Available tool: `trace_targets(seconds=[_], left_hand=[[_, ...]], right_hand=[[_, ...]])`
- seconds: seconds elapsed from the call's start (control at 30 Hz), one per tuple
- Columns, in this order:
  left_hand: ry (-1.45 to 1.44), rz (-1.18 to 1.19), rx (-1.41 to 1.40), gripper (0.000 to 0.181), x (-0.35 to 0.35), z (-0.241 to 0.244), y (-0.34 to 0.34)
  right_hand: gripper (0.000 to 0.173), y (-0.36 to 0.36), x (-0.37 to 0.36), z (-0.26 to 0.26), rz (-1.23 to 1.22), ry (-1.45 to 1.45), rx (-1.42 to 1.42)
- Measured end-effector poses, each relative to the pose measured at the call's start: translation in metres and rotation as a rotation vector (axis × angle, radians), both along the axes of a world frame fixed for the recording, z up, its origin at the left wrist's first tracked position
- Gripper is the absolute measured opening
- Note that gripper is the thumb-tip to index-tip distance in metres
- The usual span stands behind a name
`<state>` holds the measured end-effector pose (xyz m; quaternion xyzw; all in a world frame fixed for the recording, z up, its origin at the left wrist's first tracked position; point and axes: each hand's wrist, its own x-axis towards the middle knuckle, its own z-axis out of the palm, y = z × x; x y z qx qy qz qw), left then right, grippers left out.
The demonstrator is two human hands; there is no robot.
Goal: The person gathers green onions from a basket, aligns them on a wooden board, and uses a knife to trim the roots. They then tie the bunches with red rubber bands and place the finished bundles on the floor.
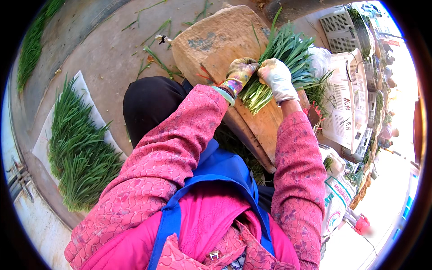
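A bunch of long green leaves, apparently garlic chives (287, 50), lies across a worn wooden board (219, 37), its pale cut ends toward me and its leaf tips pointing away. My left hand (241, 71), in a stained patterned glove, is curled against the left side of the bunch. On top of the bunch, my right hand (276, 76) in a whitish glove is closed like a fist. The two hands nearly meet at the middle of the stems. Whether a thin tie is pinched between the fingertips cannot be seen.
More chives (81, 148) lie on a white sheet (79, 87) at the left. White plastic crates (344, 101) and a printed white sack (337, 195) stand at the right. Loose leaves (162, 62) litter the concrete floor (101, 60). Red ties (315, 113) sit by the board.
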<state>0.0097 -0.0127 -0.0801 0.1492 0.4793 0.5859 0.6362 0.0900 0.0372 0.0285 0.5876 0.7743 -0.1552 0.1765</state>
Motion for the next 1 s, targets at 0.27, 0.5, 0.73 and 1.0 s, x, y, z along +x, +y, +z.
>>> trace_targets(seconds=[0.27, 0.5, 0.73, 1.0], left_hand=[[-0.028, -0.054, -0.111, 0.012, 0.002, 0.003, 0.011], [-0.016, -0.091, -0.098, 0.015, 0.015, 0.054, 0.001], [-0.051, -0.039, 0.041, 0.018, 0.027, 0.046, -0.001], [0.263, -0.085, 0.352, 0.033, -0.008, 0.040, -0.008]], right_hand=[[0.020, -0.008, 0.028, -0.010, -0.180, 0.372, -0.033], [0.018, -0.038, 0.048, -0.001, -0.471, 1.131, -0.247], [0.013, -0.043, 0.057, -0.013, -0.444, 1.203, -0.148], [0.017, -0.043, 0.058, -0.017, -0.492, 1.191, -0.103]])
